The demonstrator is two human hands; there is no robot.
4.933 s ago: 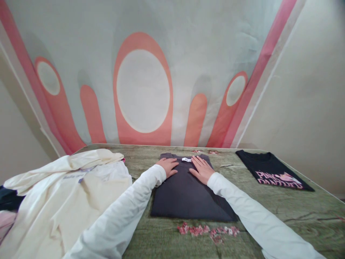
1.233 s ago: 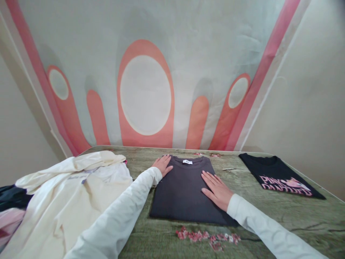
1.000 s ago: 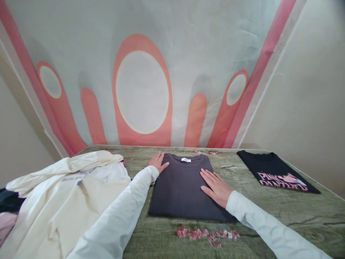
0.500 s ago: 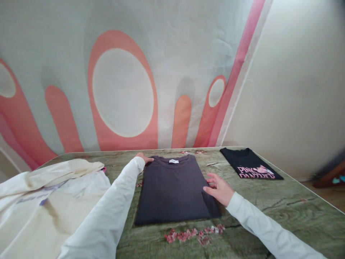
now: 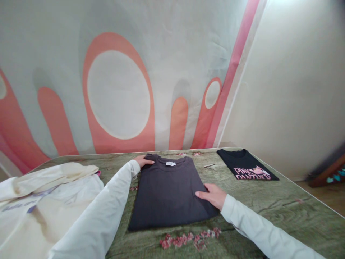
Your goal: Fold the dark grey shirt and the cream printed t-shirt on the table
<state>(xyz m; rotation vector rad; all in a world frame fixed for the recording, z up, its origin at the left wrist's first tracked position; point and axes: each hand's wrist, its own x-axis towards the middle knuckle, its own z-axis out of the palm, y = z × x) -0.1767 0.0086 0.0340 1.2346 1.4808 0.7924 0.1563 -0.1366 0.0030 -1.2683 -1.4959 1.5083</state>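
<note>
A dark grey T-shirt (image 5: 171, 194), folded into a neat rectangle, lies in front of me with its collar and white label facing away. At its far left shoulder my left hand (image 5: 142, 162) pinches the cloth, thumb on top. My right hand (image 5: 212, 195) grips the right side edge, its thumb over the fabric and the other fingers beneath or behind, partly hidden. The near edge of the shirt sits a little askew on the table.
The wood-patterned table (image 5: 242, 223) has printed pink flowers. At far right lies a folded black T-shirt (image 5: 242, 163) with pink lettering. Cream and white garments (image 5: 54, 201) are heaped at left. Behind the table hangs a pink-and-grey patterned backdrop (image 5: 159, 72).
My right hand has closed from a loose, open pose onto the shirt's right edge. The shirt has turned slightly, its near left corner shifting left and toward me. The view has shifted a little.
</note>
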